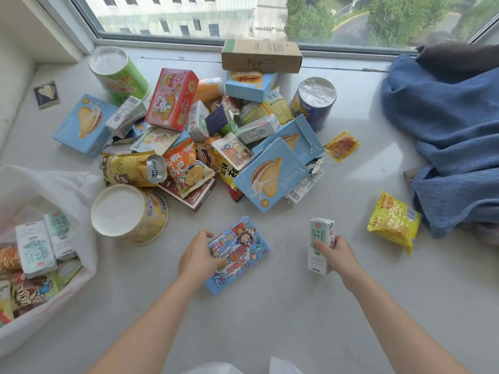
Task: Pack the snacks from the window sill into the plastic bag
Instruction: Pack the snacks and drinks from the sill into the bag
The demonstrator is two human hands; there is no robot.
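A heap of snack boxes, packets and cans [205, 136] covers the middle of the pale window sill [270, 306]. My left hand [198, 259] grips the left edge of a blue cartoon snack box [240, 255] lying flat in front of the heap. My right hand [336, 253] holds a small white and green milk carton [320, 244] upright just above the sill. The white plastic bag [54, 265] lies open at the left edge, with two milk cartons [44, 242] and several packets inside it.
A gold can [129, 213] lies on its side between the bag and the heap. A yellow packet [393, 221] and a small orange packet [341, 145] lie apart on the right. Blue cloth [453, 136] fills the right side. A brown carton [260, 56] stands against the window.
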